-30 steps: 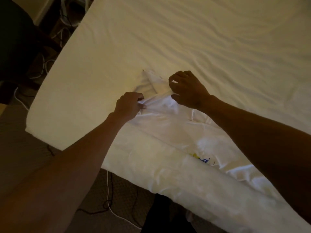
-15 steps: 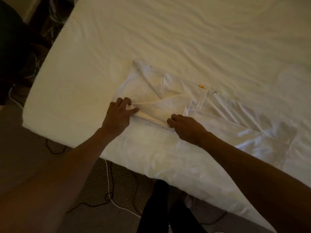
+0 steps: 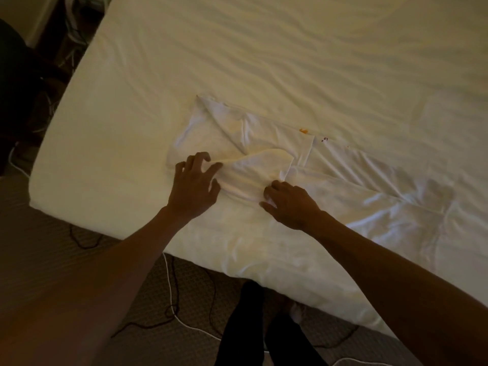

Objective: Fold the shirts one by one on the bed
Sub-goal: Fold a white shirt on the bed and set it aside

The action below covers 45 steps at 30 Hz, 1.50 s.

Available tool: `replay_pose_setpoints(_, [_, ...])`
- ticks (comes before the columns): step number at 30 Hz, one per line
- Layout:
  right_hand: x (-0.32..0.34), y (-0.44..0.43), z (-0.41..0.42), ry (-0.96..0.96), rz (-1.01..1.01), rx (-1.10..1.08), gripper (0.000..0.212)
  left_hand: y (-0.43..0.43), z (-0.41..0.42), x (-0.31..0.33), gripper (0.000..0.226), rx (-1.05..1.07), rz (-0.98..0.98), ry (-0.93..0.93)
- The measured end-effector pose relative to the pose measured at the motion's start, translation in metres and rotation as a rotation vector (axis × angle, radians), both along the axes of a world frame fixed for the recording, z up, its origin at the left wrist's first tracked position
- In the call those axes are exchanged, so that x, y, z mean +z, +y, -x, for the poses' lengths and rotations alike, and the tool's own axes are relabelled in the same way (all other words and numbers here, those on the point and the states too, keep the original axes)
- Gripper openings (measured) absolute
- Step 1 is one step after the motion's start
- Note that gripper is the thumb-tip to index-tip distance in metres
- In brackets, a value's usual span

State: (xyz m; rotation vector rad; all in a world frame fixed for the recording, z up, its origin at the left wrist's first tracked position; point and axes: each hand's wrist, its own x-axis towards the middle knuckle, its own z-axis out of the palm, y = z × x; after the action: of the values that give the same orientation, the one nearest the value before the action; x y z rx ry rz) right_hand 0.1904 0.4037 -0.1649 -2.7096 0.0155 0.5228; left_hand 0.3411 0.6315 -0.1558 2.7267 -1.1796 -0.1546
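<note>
Bed [image 3: 237,54] wide and pale beyond both hands. Shirt [image 3: 343,175] laid across it, under the hands and trailing off past the right one. Flap [image 3: 258,167] folded in between them. Left hand [image 3: 194,186] released, fingers spread, pressing the flap's left end. Right hand [image 3: 290,204] curled at the near edge; pinching or pressing, cannot tell. Best now: pin left, smooth rightward, square the edges before folding again.

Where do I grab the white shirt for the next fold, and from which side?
Probably its left end: pinch the white shirt at both left corners, coming from the left. It lies flat as a long strip running rightward along the bed, one side folded in, so that end should lift and carry over.
</note>
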Motion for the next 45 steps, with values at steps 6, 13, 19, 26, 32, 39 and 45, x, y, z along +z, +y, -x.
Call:
replay_pose_setpoints(6, [0.0,-0.02,0.013,-0.096,0.006,-0.299,0.023,-0.058,0.027,-0.036,0.051,-0.3,-0.035,0.093])
replay_pose_setpoints(13, [-0.003,-0.079,0.059,-0.218,-0.011,-0.577,0.01,-0.115,0.038,-0.055,0.06,-0.368,-0.151,0.026])
replay_pose_setpoints(19, [-0.009,-0.131,0.12,-0.266,0.044,-0.685,0.009,-0.128,0.046,-0.059,0.061,-0.293,-0.139,0.033])
replay_pose_setpoints(26, [-0.004,-0.198,0.188,-0.303,0.138,-0.999,0.027,-0.173,0.1,-0.021,0.044,-0.332,0.185,0.083])
replay_pose_setpoints(32, [-0.001,-0.262,0.222,0.051,-0.008,-1.32,0.068,-0.254,0.233,-0.006,0.036,-0.42,0.282,0.254])
replay_pose_setpoints(39, [-0.01,-0.312,0.235,0.113,-0.413,-1.449,0.069,-0.321,0.339,-0.024,0.063,-0.409,-0.022,0.433])
replay_pose_setpoints(45, [-0.015,-0.328,0.233,0.185,-0.7,-1.374,0.041,-0.336,0.364,-0.025,0.044,-0.388,0.041,0.354])
